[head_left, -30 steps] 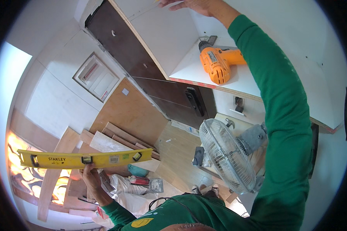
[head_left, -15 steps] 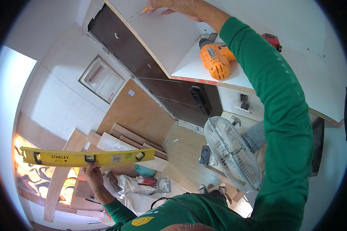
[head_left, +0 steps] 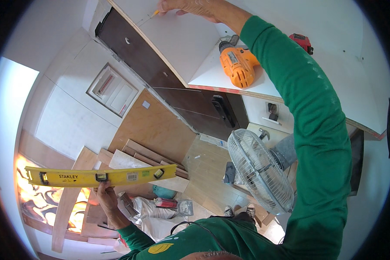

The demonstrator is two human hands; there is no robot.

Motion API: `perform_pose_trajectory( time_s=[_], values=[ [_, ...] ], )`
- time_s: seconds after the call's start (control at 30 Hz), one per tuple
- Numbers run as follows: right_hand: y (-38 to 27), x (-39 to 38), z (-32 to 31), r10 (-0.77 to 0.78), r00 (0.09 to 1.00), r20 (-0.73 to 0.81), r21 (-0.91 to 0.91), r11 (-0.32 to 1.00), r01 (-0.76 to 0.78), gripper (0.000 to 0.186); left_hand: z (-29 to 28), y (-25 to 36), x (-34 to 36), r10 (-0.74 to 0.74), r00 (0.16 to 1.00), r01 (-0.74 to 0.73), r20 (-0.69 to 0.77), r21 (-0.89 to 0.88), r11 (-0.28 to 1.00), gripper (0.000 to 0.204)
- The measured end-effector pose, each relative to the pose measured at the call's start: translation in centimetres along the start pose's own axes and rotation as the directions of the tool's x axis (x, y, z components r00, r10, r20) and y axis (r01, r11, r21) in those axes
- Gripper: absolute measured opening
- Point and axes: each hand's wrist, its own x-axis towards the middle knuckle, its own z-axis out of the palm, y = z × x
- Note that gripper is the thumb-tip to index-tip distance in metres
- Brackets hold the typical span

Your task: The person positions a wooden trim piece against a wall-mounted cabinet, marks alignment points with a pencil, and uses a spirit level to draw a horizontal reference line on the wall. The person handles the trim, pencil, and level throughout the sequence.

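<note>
Pencil: a thin yellow pencil [head_left: 154, 14] sits in the right hand [head_left: 194, 6] at the top of the view, its tip against the white panel [head_left: 177, 41] close to that panel's wood-coloured edge.
Change: half a second ago the pencil tip lay a little further along the panel face; now hand and tip have slid nearer the edge, which reads as a mark being drawn.
Right fingers: pinched closed around the pencil, the hand resting on the panel.
Level: a long yellow spirit level [head_left: 100, 176] is held low on the left, roughly horizontal, well apart from the panel, much where it was a second ago.
Left fingers: the left hand [head_left: 106, 195] grips the level from beneath, fingers wrapped closed on its middle.
Nearby: an orange drill [head_left: 237, 65] lies on the white surface [head_left: 212, 73] below the arm; a fan [head_left: 260, 171] stands on the floor.
</note>
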Motion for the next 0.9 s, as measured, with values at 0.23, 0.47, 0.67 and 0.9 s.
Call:
perform_pose_trajectory(
  time_s=[0.23, 0.47, 0.67, 0.9],
  values=[
    [-0.5, -0.2, 0.4, -0.01, 1.0, -0.027, -0.043, 0.999, 0.009, 0.017, 0.4, 0.8, -0.7, -0.022, 1.0, 0.022, 0.004, 0.026, 0.999, 0.012],
    [-0.4, -0.1, 0.2, -0.008, 0.998, -0.055, -0.067, 0.998, 0.004, 0.02, 0.6, 0.8, -0.6, -0.008, 1.0, 0.008, 0.015, -0.008, 1.0, 0.013],
    [-0.4, 0.2, 0.4, -0.022, 0.999, -0.04, -0.101, 0.995, 0.018, 0.02, 2.4, 1.7, -1.6, -0.029, 0.998, 0.029, -0.056, -0.013, 1.0, 0.011],
    [-0.2, 0.2, 0.7, -0.027, 0.999, -0.032, -0.022, 0.999, 0.027, 0.019, 2.1, 2.0, -2.0, -0.041, 0.999, 0.041, -0.027, 0.004, 0.999, 0.011]
  ],
)
